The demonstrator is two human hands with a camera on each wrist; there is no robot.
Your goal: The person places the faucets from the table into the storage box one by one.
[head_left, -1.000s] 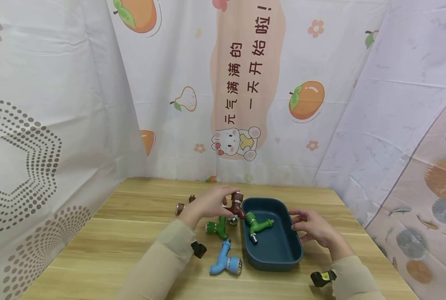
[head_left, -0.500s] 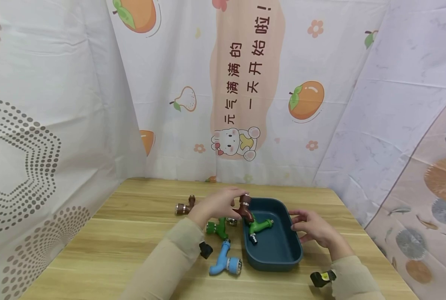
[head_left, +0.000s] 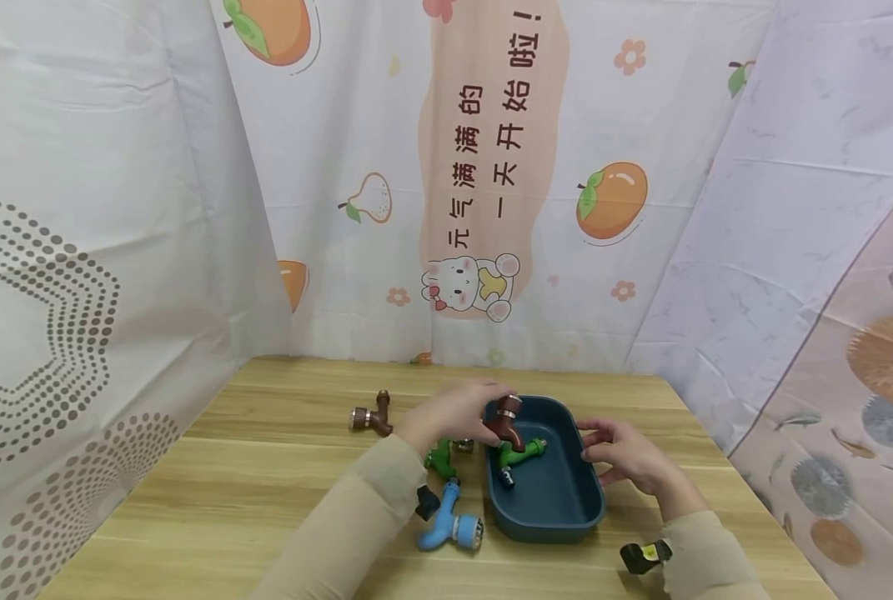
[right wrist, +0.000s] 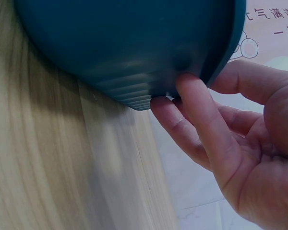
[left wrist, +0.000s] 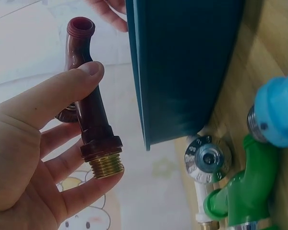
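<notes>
My left hand point(head_left: 457, 412) holds a dark red-brown tap point(head_left: 504, 427) over the left rim of a dark blue plastic bin point(head_left: 547, 533). The left wrist view shows the thumb across the tap's body point(left wrist: 93, 108), with its brass threaded end pointing down and the spout mouth up. Inside the bin lies a green tap point(head_left: 523, 454), partly overlapped by the held one. On the bin's right side, my right hand point(head_left: 629, 457) touches the outer wall with extended fingers; the right wrist view shows these fingertips point(right wrist: 189, 84) against the wall near the rim.
Left of the bin lie another green tap point(head_left: 438, 460), a tap with a round metal knob point(head_left: 463, 446) and a light blue tap point(head_left: 446, 529). A brown tap point(head_left: 371, 418) sits farther left on the wooden table point(head_left: 213, 500). Printed curtains point(head_left: 356, 275) surround the table.
My left hand has moved right with the red-brown tap, from beside the bin to over its left part. The brown tap at left is now uncovered. My right hand stays at the bin.
</notes>
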